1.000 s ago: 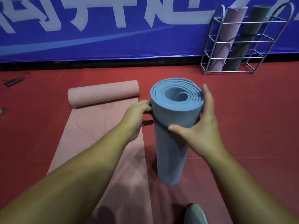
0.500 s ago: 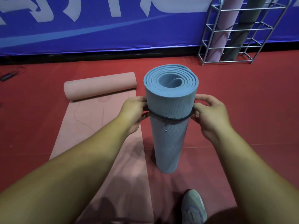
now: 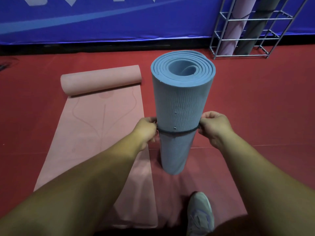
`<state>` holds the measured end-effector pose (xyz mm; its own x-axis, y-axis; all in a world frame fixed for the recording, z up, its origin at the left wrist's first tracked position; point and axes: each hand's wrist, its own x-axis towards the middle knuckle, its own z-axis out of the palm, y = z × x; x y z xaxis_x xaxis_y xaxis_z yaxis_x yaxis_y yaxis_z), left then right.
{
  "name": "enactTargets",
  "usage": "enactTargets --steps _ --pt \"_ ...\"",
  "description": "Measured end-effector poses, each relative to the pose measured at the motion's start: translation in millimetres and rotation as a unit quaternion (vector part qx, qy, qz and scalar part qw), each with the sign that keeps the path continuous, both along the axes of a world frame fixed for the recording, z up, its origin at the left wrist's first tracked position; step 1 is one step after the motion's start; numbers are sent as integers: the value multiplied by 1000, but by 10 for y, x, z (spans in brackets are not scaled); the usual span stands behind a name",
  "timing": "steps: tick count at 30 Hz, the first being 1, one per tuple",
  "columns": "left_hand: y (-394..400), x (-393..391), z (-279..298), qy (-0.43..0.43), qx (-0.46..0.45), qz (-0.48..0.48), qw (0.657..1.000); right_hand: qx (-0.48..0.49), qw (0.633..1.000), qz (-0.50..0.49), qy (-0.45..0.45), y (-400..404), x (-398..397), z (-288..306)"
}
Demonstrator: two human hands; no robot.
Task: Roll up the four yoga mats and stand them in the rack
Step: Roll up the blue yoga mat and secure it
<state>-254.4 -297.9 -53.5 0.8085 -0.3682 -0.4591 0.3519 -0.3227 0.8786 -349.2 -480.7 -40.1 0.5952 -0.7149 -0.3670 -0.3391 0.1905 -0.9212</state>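
Both hands point(image 3: 215, 127) seemingly pinching band point(image 3: 177, 132)

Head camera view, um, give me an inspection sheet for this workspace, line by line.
Surface: red floor.
Job's things: rolled blue mat upright with a dark band around it; pink mat partly rolled on the floor; lilac mat and dark mat in the rack.
Clutter: nothing seen.
Grippers: left hand and right hand pinch the band at opposite sides.
Cables: dark cord at the far left edge.
Surroundings: blue banner; a shoe.
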Motion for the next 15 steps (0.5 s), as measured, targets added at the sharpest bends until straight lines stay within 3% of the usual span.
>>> enactTargets --steps 11,15 --pt "-126 -46 -715 57 12 70 996 -31 992 15 118 -93 -114 -735" --pt "-64 -84 -922 127 20 71 989 -77 976 18 204 -88 -121 -925"
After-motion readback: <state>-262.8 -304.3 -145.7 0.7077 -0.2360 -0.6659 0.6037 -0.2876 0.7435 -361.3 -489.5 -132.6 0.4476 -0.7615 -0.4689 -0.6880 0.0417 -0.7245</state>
